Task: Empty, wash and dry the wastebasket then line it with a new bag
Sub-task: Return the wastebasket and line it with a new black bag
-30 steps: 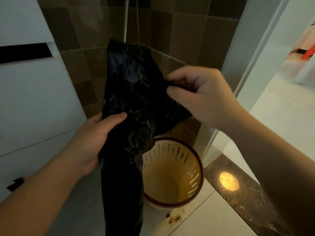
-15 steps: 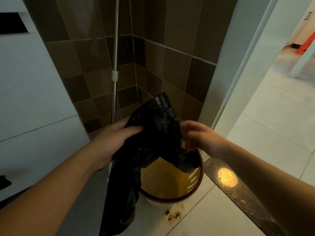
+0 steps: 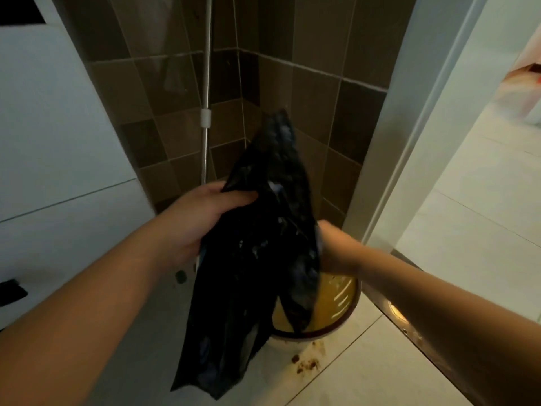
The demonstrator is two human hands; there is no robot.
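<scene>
One black bag point(image 3: 257, 259) was in view. One wastebasket point(image 3: 336, 323) stood on floor, mostly hidden behind bag. Two hands showed: left hand point(image 3: 199, 221), right hand point(image 3: 333, 247), latter partly hidden. One metal pole point(image 3: 206, 92) ran down tiled corner, with one white clip point(image 3: 205, 117) on it. One patch of brown stains point(image 3: 307, 361) marked floor; separate spots too blurred to count.

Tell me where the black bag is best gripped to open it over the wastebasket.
Probably at the top edge of the black bag, from either side. The left hand already pinches one edge near the top, the rest hangs limp over the wastebasket, so parting there should spread the mouth.
</scene>
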